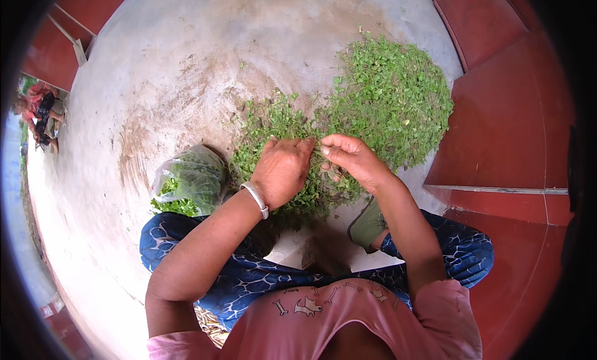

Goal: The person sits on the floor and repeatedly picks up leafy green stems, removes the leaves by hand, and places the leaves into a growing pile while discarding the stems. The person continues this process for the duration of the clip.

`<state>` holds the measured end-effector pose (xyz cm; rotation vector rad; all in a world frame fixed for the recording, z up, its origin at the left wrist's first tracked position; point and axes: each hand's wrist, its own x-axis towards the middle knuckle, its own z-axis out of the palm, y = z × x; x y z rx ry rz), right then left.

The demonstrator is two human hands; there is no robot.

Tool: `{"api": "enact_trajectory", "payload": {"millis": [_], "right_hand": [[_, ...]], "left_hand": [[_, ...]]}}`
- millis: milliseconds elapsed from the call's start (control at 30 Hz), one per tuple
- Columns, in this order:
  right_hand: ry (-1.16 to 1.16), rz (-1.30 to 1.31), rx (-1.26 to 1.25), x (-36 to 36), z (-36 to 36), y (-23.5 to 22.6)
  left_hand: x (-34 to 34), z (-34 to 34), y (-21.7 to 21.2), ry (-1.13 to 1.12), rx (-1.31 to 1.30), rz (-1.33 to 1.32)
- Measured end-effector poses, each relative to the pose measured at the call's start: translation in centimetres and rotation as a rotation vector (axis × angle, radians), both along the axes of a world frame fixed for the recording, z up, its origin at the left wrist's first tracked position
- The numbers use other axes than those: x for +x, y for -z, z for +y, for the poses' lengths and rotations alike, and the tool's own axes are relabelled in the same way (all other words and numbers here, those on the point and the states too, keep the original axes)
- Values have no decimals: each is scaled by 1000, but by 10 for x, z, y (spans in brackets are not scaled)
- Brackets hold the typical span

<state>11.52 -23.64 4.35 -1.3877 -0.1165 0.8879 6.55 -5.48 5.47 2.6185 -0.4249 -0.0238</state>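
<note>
Here the person crouches low over a pile of leafy greens (385,99) spread flat on the rough, stained concrete floor (186,80), likely so the sprigs stay within easy reach. The left hand (281,170), a pale metal bangle (255,198) on its wrist, is curled shut around a loose bunch of the greens, knuckles up. The right hand (351,158) meets it, its fingers (329,150) pinched closed on a thin green stem that runs between the two hands. Just beside the left forearm lies a clear, crinkled plastic bag (189,176), soft and sagging, with more greens inside. Smooth red painted steps (497,124) border the floor at the right.
</note>
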Motion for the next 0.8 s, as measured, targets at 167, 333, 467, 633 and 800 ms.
{"api": "enact_trajectory", "payload": {"millis": [167, 333, 467, 633, 800], "right_hand": [[-74, -82, -62, 1, 5, 9], [-73, 2, 18, -1, 4, 1], [-20, 74, 189, 1, 1, -3], [216, 226, 407, 12, -7, 8], [425, 383, 562, 22, -11, 11]], "left_hand": [[-2, 3, 1, 57, 197, 7], [-7, 0, -2, -45, -74, 67], [4, 6, 3, -237, -526, 232], [13, 25, 5, -435, -1021, 456], [6, 15, 4, -501, -1058, 634]]}}
